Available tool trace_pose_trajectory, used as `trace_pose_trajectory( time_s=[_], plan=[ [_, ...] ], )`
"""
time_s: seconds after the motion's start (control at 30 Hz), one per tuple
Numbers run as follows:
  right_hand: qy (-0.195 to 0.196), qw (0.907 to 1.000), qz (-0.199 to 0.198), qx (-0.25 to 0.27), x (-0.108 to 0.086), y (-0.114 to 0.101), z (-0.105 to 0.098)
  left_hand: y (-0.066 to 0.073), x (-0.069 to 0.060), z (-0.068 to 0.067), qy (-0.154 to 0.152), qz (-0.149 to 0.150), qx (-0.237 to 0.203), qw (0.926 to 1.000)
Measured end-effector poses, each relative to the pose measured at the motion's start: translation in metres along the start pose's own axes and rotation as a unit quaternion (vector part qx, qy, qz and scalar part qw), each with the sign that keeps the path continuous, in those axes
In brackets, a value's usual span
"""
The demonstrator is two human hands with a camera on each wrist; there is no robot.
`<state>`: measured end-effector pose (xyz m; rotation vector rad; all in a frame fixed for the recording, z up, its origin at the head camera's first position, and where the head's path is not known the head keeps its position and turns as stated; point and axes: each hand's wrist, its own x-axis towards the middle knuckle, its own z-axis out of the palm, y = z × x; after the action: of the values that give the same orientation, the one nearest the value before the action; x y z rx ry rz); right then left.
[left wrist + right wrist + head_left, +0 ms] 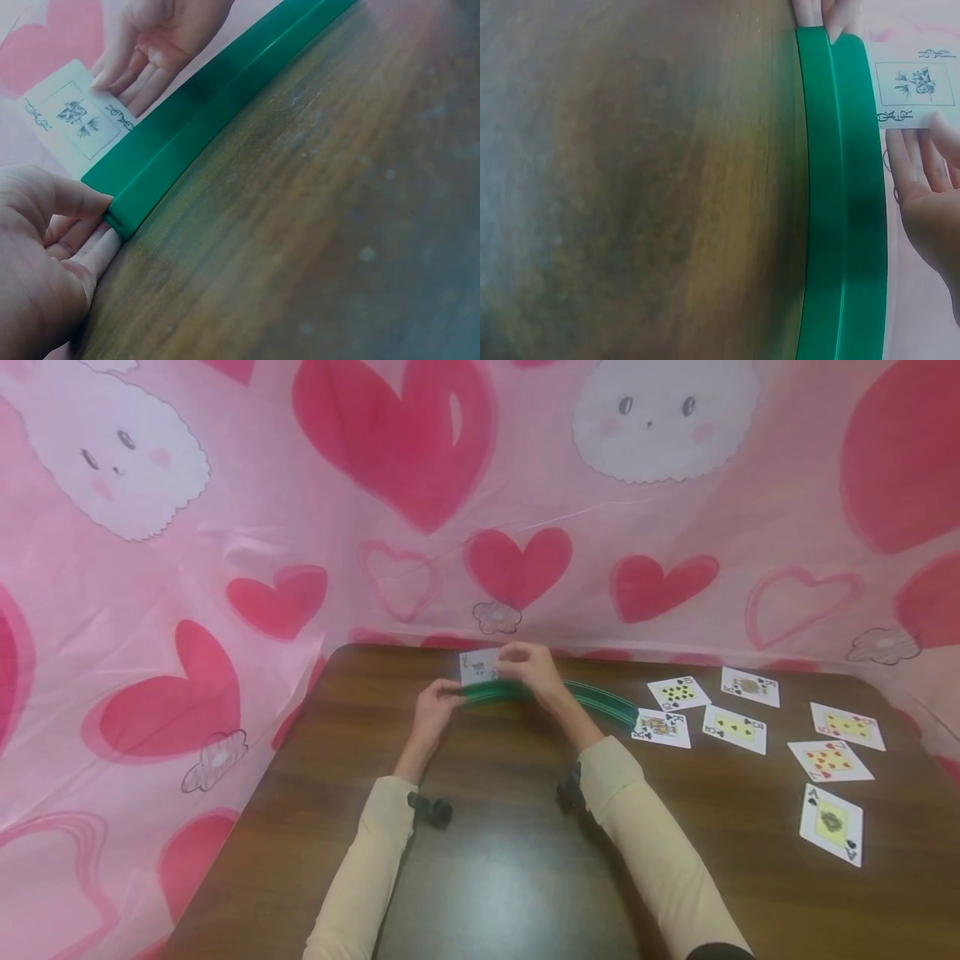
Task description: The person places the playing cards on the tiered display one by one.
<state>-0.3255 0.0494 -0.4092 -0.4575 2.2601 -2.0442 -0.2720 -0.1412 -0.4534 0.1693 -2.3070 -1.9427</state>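
A long, curved green playing-card holder (600,700) stands near the table's far edge. My left hand (433,712) pinches its left end between thumb and fingers. Just behind that end, a joker card (476,667) stands up with its printed face toward me. My right hand (534,670) reaches over the holder and pinches the card's right edge; in the right wrist view the thumb lies on the face of the joker (915,84). The card's lower edge is hidden by the holder (187,124), so whether it sits in a slot I cannot tell.
Several playing cards lie face up on the wooden table (495,877) at the right, among them an ace of spades (831,823). A king (663,728) lies against the holder's right end. A pink heart-print cloth (420,585) hangs behind the table.
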Motion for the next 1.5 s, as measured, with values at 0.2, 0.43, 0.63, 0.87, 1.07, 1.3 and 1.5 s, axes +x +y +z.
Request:
trace_pose_trajectory(
  time_s=[0.2, 0.43, 0.63, 0.87, 1.07, 1.3, 1.5],
  plan=[
    [0.001, 1.0000, -0.006, 0.000, -0.002, 0.001, -0.003, 0.002, 0.000, 0.000, 0.003, -0.004, -0.004, 1.0000],
    [-0.001, 0.9996, -0.003, -0.029, -0.005, -0.001, -0.002, 0.001, 0.000, 0.000, 0.006, -0.005, 0.004, 1.0000],
    [0.012, 0.9985, -0.020, -0.049, -0.011, -0.001, -0.008, 0.002, -0.001, 0.002, 0.006, 0.003, 0.004, 1.0000],
    [0.034, 0.9978, -0.039, -0.042, -0.018, -0.003, -0.026, 0.004, -0.002, 0.001, 0.002, 0.005, 0.005, 1.0000],
    [0.031, 0.9980, -0.048, -0.025, -0.031, -0.007, -0.045, 0.002, -0.001, 0.000, 0.005, 0.007, 0.004, 1.0000],
    [0.057, 0.9955, -0.021, -0.073, -0.053, -0.015, -0.067, 0.000, 0.000, 0.000, 0.010, 0.017, 0.006, 0.9998],
    [0.050, 0.9984, -0.001, -0.028, -0.077, -0.028, -0.083, 0.001, 0.000, 0.000, 0.003, 0.009, 0.005, 0.9999]
  ],
)
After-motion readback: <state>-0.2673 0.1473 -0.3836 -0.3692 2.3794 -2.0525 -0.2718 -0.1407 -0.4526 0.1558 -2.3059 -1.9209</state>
